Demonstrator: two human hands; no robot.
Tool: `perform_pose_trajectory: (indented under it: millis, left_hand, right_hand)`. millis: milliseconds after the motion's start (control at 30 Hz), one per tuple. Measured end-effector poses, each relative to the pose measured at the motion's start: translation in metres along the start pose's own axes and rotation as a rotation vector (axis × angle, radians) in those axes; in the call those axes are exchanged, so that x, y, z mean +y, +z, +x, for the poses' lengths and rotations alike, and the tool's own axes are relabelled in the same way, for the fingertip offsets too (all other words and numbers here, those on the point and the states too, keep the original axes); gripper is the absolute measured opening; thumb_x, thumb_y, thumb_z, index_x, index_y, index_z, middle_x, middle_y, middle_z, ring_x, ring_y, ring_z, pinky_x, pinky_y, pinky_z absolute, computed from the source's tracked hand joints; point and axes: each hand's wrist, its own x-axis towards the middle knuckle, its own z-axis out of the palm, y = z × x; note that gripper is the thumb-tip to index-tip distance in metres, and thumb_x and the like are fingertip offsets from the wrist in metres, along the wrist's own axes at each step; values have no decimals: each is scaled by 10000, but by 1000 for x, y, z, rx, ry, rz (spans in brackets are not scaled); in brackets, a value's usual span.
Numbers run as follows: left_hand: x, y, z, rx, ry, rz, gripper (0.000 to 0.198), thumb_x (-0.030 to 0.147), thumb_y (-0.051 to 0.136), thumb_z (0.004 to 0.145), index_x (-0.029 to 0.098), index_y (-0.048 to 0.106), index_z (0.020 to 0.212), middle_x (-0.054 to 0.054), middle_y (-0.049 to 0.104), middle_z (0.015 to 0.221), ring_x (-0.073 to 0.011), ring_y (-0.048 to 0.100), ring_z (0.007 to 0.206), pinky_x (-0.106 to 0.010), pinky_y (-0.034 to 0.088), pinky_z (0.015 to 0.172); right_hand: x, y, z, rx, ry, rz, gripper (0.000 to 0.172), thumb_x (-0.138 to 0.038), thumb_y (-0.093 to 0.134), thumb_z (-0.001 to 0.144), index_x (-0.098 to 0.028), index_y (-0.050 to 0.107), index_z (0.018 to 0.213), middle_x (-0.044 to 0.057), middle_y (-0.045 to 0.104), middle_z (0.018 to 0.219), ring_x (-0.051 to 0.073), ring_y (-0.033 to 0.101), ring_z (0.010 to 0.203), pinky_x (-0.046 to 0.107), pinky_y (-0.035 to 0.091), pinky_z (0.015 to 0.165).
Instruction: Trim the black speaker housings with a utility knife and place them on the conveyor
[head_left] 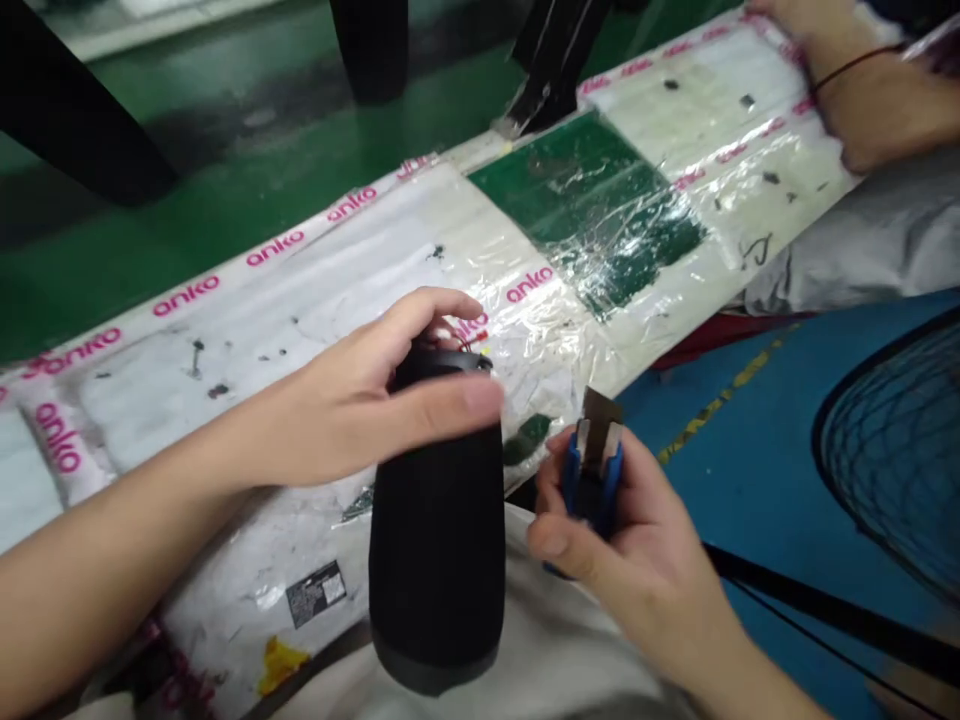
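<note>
A tall black cylindrical speaker [439, 540] with a fabric-like body stands upright, slightly tilted, close in front of me. At its top end, thin red wires show beside a small opening. My left hand [375, 410] wraps around that top end, thumb across the near side and fingers behind; the fingertips are partly hidden. To the right of the speaker, apart from it, my right hand [630, 560] is closed on a blue utility knife [592, 480]. Its broad, dark metal blade points up and away from me.
A long bench [330, 260] covered in clear film and pink-lettered "anko" tape runs diagonally, with dark scraps and a black label [316, 594] on it. Another person's arm [885, 110] rests at the far right end. A black mesh basket [900, 440] is over the blue floor.
</note>
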Motion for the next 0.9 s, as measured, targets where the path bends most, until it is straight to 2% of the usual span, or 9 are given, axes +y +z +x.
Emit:
perform_pose_trajectory:
  millis: [100,200,300,367,433,567,667,767,900]
  left_hand:
    - [-5,-8,7,112,-33,-350,489,605,485,1028,259,602,1353,-52,700,1152,-289,668,1139,-431,545,1003]
    - [-10,-22,12,141,-41,-468,415,489,535,995,190,633,1266,-82,722,1138,-317,644,1229,-494,463,1145]
    - [-9,-36,9,-130,-64,-210,372,331,642,913,232,665,1271,-64,694,1315,-326,593,1325,-461,439,1167]
    - [-7,-38,5,-315,-65,19,556,249,777,799,281,646,1338,-38,662,1382,-334,602,1306,-425,498,1098]
    - [-5,-35,2,-357,-58,161,715,256,878,722,302,622,1389,-43,656,1375,-341,634,1243,-406,548,1016]
    - [-8,-23,2,-265,3,194,718,407,928,732,293,657,1387,-86,680,1298,-349,681,1152,-380,595,884]
    - [-12,-18,1,-253,64,145,698,470,925,751,321,681,1388,-96,700,1264,-361,677,1169,-413,582,934]
    - [-7,-13,-2,-265,20,59,653,495,904,781,341,681,1375,-88,696,1308,-373,659,1226,-455,553,1002]
    - [14,9,-12,-134,-31,-19,662,451,955,717,324,696,1313,-62,741,1286,-375,693,1195,-451,569,1003]
  right_hand:
    - [0,17,10,66,76,133,610,-482,997,647,-293,584,1054,-74,561,718,134,502,584,244,463,520]
    - [-2,12,19,23,211,255,638,-427,1031,592,-272,610,1045,-75,550,718,115,471,597,220,423,526]
    - [-4,-2,23,-3,290,347,621,-465,1024,605,-264,627,1038,-78,537,715,100,437,607,208,393,549]
    - [-3,-11,24,-2,298,364,620,-495,1016,609,-259,627,1030,-78,526,713,100,427,621,209,390,573]
    - [0,-16,23,-5,307,381,623,-489,1017,604,-253,628,1030,-76,519,719,99,418,626,211,382,585]
    - [7,-19,22,-22,311,430,604,-483,1005,620,-247,629,1029,-80,490,721,90,378,594,217,347,568]
    - [11,-18,23,-18,305,455,588,-472,996,633,-251,628,1034,-84,482,717,85,367,565,220,333,552]
    - [13,-18,23,-5,292,458,594,-490,998,616,-258,641,1031,-88,478,696,80,367,535,220,343,535]
    - [20,-22,14,-13,266,455,517,-513,968,674,-298,665,1033,-50,544,759,127,540,605,253,472,577]
